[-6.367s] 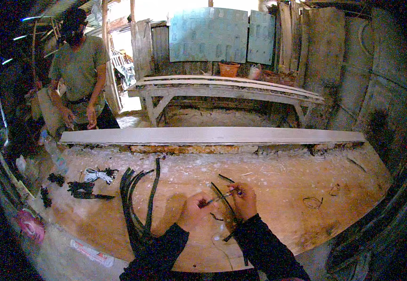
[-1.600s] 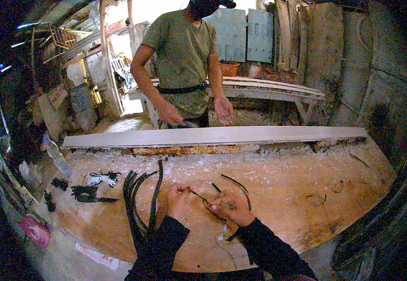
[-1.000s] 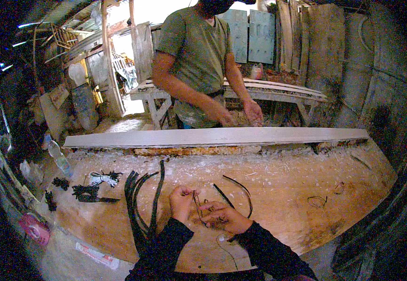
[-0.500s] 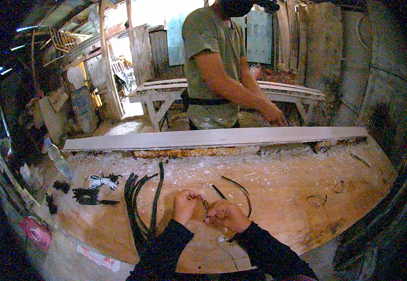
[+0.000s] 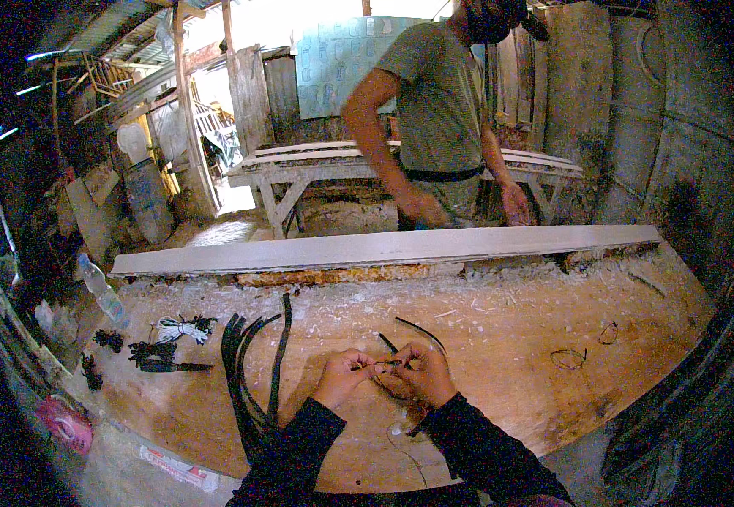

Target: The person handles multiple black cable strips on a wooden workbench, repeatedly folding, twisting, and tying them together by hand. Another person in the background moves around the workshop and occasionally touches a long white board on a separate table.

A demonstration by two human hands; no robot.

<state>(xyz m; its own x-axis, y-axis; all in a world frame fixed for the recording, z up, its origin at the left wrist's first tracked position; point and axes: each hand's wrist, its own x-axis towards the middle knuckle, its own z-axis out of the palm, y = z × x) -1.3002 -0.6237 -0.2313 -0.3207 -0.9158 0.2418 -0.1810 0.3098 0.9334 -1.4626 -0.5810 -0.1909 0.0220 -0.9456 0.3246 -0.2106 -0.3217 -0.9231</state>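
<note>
My left hand [image 5: 343, 376] and my right hand [image 5: 423, 374] meet over the near middle of the wooden table, fingertips pinched. Between them they hold a thin dark cord [image 5: 390, 363]; its finer details are too small to make out. Beside my left forearm lie several long black strips [image 5: 233, 359], curving toward the near edge. A short, thin black strip [image 5: 417, 325] lies just past my right hand, partly hidden by it. Below my hands, a fine dark thread [image 5: 413, 460] trails over the wood.
At left are black cord bundles [image 5: 154, 355], a white cord bundle [image 5: 182, 329] and a plastic bottle [image 5: 101, 291]. Small cord loops [image 5: 569, 359] lie at right. A long pale board [image 5: 384, 247] runs along the far edge; behind it stands a co-worker [image 5: 439, 101].
My hands have drawn together, the right one rising slightly, with the cord now between both sets of fingertips. The co-worker has shifted to the right and moved both arms.
</note>
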